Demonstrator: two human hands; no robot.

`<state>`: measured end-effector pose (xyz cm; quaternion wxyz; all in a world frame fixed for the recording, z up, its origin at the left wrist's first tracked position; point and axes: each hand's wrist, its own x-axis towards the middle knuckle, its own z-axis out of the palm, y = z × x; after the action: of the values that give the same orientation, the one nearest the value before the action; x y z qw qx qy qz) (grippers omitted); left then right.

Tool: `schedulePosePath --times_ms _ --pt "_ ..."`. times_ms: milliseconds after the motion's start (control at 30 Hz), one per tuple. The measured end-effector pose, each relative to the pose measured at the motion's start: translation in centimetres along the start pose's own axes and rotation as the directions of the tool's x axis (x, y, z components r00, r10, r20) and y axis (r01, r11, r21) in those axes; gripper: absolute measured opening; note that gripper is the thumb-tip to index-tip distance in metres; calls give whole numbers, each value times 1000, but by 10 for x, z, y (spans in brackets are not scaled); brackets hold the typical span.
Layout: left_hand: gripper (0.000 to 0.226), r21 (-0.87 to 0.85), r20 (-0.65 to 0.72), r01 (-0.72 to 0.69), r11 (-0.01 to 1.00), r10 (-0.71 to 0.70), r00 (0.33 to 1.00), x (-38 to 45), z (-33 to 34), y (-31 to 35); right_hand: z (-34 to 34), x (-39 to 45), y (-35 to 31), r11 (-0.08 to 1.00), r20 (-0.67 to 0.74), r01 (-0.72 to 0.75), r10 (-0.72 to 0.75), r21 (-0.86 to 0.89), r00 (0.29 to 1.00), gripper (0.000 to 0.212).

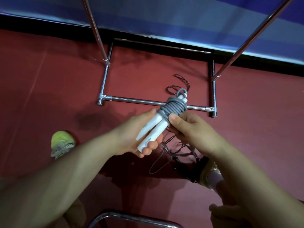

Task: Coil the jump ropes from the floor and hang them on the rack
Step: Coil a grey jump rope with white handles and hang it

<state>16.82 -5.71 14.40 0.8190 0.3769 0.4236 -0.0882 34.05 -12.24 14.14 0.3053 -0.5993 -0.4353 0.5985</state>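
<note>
A grey jump rope (174,108) is wound in tight coils around its two white handles (152,129), held above the floor at mid-frame. My left hand (133,137) grips the lower ends of the handles from below. My right hand (189,127) pinches the coil, thumb on top. A small grey loop sticks out past the handle tips. A thin dark jump rope (174,152) lies loose and tangled on the red floor under my hands, with more loops (181,83) beyond. The metal rack (139,100) stands ahead, its base frame on the floor.
Two chrome uprights (95,32) (246,41) rise from the rack base on either side. A blue wall with a black skirting runs behind. My green shoe (61,143) is at left, the other foot (209,175) at right. A curved chrome tube (131,218) sits at the bottom edge.
</note>
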Motion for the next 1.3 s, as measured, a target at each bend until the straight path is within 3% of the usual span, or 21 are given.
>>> schedulePosePath --times_ms 133,233,367,467,667,833,933,1067,1133,1200,1267,1300 --pt "67 116 -183 -76 990 96 979 5 5 -6 -2 0 0 992 -34 -51 47 -113 998 45" --pt "60 112 -208 -73 991 95 974 8 5 -6 0 -1 -1 970 -123 -156 135 -188 983 43" --pt "46 144 -260 -46 988 83 962 10 2 2 0 -3 -1 912 -225 -266 201 -312 953 57" --pt "48 166 -318 -12 986 65 946 12 2 4 0 -2 -2 931 -202 -280 235 -235 951 60" --pt "41 354 -411 -85 932 237 881 14 -8 -6 5 -1 -2 912 -46 -381 391 149 919 67" --pt "35 475 -386 -119 872 328 862 14 -12 -10 7 -4 -1 933 -49 -347 353 96 934 62" --pt "46 480 -344 -118 869 311 886 14 -13 -12 10 -4 2 948 -63 -318 319 30 946 53" --pt "63 517 -338 -93 851 302 891 11 -13 -10 14 -3 6 957 -73 -276 282 85 957 36" --pt "54 550 -325 -90 830 312 893 9 -12 -9 15 -4 6 964 -67 -237 246 119 967 33" --pt "36 504 -278 -140 852 313 908 7 -8 -7 14 -3 6 967 -64 -206 217 149 974 36" --pt "30 216 -223 -181 959 229 948 3 -3 -3 12 -3 5 966 -51 -176 189 189 981 42" --pt "37 28 -166 -154 988 156 974 1 -2 0 12 -2 5 959 -44 -164 179 229 983 41"
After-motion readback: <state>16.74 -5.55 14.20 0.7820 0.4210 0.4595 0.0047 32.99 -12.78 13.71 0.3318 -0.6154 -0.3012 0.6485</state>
